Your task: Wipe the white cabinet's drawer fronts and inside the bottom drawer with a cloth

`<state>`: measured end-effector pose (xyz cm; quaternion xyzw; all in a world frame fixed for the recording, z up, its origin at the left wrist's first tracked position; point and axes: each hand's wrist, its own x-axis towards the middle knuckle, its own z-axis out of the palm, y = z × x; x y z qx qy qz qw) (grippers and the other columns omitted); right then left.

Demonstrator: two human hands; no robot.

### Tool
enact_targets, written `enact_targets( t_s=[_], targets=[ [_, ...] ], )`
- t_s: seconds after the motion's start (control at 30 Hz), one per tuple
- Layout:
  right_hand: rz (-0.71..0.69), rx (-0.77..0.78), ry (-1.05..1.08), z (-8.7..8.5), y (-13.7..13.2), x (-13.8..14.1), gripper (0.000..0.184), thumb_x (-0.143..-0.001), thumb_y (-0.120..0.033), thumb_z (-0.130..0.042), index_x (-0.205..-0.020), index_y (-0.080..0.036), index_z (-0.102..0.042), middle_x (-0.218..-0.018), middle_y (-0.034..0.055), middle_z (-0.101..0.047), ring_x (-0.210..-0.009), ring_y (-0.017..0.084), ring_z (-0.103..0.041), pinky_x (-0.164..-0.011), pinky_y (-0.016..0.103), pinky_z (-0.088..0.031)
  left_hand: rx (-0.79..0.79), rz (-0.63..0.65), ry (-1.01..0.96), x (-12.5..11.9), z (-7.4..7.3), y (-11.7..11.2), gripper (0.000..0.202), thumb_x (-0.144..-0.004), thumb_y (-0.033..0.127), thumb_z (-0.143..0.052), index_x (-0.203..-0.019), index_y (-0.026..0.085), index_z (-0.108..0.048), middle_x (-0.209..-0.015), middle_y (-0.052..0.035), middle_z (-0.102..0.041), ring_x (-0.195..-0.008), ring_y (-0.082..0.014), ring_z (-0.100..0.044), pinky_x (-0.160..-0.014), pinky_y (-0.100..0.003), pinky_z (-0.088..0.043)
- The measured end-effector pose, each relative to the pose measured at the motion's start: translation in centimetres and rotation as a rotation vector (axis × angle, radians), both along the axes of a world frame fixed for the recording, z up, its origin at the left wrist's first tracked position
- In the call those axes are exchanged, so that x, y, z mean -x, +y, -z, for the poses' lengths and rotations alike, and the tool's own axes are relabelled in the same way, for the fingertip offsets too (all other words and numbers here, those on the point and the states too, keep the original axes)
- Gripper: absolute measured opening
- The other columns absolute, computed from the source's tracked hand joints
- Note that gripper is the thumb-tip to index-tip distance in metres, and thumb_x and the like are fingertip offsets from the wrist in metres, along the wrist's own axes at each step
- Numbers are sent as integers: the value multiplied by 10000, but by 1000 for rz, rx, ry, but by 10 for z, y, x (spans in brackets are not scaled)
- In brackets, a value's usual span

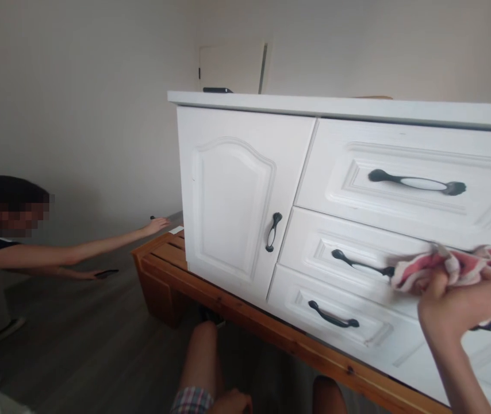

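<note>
My right hand (465, 305) is closed around a crumpled pink-and-white cloth (452, 267). The cloth lies against the white cabinet (223, 270), over the right end of the middle drawer's dark handle (360, 265). Above it is the top drawer with a dark and white handle (418, 183); below it, the bottom drawer has a dark handle (334, 315). At the bottom edge, my left hand (231, 401) shows in part beside my leg, dim and cut off, so its fingers are unclear.
The cabinet stands on a brown wooden bench (237, 307). To its left is a cabinet door with a handle (273, 233). Another person (8, 241) leans in from the left, one arm stretched toward the bench, a dark flat object (106, 273) in the other hand. My knees are below the bench.
</note>
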<state>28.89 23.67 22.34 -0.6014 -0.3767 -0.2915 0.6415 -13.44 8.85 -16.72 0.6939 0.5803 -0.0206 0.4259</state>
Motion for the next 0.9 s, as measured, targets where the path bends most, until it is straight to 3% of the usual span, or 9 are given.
enact_targets(
  t_s=[0.07, 0.13, 0.23, 0.33, 0.43, 0.5, 0.7, 0.8, 0.9],
  targets=[
    [-44, 41, -2, -22, 4, 19, 939, -767, -628, -715, -1489, -51, -549, -1464, 443, -504, -1436, 597, -432, -1111, 787, -253, -1, 18, -5, 0, 2, 2, 415, -916, 427, -629, -1276, 304, -793, -1289, -79, -777, -1195, -333, -737, -1045, -459, -557],
    [-119, 146, -39, -38, 7, 47, 885, -867, -566, -634, -1582, -84, -437, -1547, 386, -458, -1517, 543, -327, -1173, 754, -202, 2, 37, -7, 0, 5, 3, 428, -907, 460, -657, -1283, 299, -786, -1271, -76, -779, -1205, -335, -730, -1059, -464, -550],
    [-151, 227, -183, -44, 8, 106, 781, -884, -464, -634, -1534, -79, -439, -1472, 352, -451, -1393, 502, -364, -1128, 747, -247, 9, 50, 0, -1, 9, 5, 434, -907, 477, -674, -1292, 309, -782, -1275, -76, -777, -1249, -350, -716, -1082, -485, -539],
    [-156, 299, -338, -33, 5, 171, 571, -926, -380, -650, -1426, -125, -546, -1344, 287, -479, -1195, 400, -419, -987, 620, -365, 17, 50, 13, -3, 8, 4, 422, -907, 458, -677, -1274, 288, -798, -1267, -99, -781, -1240, -368, -724, -1069, -496, -550],
    [-138, 322, -492, -13, 4, 219, 324, -1049, -314, -543, -1334, -197, -641, -1248, 220, -510, -1053, 318, -412, -882, 483, -349, 8, 45, 8, -5, 5, 3, 422, -923, 450, -654, -1283, 282, -796, -1259, -98, -784, -1189, -350, -741, -1044, -472, -566],
    [-121, 316, -576, 4, 3, 235, 290, -1089, -270, -477, -1296, -217, -673, -1213, 202, -525, -1002, 297, -399, -845, 446, -320, -1, 43, -3, -7, 3, 2, 428, -934, 464, -635, -1298, 295, -786, -1265, -81, -783, -1176, -329, -739, -1039, -446, -568],
    [-98, 289, -711, 60, -5, 230, 285, -1093, -217, -466, -1245, -222, -708, -1211, 201, -549, -950, 281, -400, -819, 417, -314, 0, 42, 3, -13, 2, 4, 416, -918, 373, -594, -1273, 286, -793, -1237, -61, -806, -1151, -300, -751, -994, -392, -575],
    [-100, 278, -673, 84, -10, 210, 297, -1087, -210, -455, -1254, -211, -701, -1260, 218, -548, -970, 288, -417, -837, 424, -338, 0, 54, 8, -12, 2, 5, 381, -921, 334, -587, -1223, 274, -810, -1197, -65, -818, -1135, -298, -766, -976, -391, -582],
    [-99, 291, -570, 96, -16, 177, 298, -1085, -288, -484, -1289, -179, -672, -1311, 242, -533, -1050, 315, -438, -887, 451, -370, -17, 60, 2, -10, 3, 4, 358, -917, 332, -595, -1196, 284, -814, -1197, -58, -811, -1159, -295, -756, -994, -391, -574]
  ],
)
